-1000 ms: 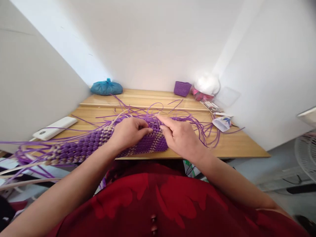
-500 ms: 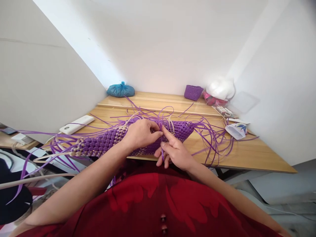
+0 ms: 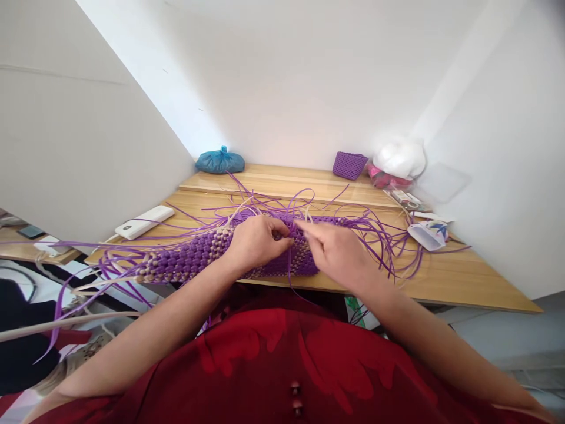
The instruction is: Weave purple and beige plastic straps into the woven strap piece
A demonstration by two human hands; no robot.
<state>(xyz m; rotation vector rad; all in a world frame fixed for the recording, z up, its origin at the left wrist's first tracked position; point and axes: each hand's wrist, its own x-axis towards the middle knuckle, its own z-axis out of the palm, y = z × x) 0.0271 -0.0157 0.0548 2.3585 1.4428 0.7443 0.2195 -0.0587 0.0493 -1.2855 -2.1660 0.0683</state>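
Note:
A long woven piece (image 3: 194, 259) of purple and cream strips lies across the front edge of the wooden table (image 3: 463, 282), with loose purple strips (image 3: 379, 241) fanning out from it. My left hand (image 3: 258, 240) is curled over its top edge, pinching the weave. Just to the right, my right hand (image 3: 338, 250) rests on the weave with its fingers pressed together round a thin purple strip that hangs down toward my lap.
A white power bank (image 3: 143, 221) lies at the table's left. At the back stand a blue bag (image 3: 219, 161), a small purple woven basket (image 3: 349, 165) and a white and pink bundle (image 3: 397, 162). Papers (image 3: 426, 232) lie at the right. White walls close in on both sides.
My right hand has risen from below the table edge back onto the weave, taking the purple strip with it. My left hand has kept its hold. The view has shifted slightly.

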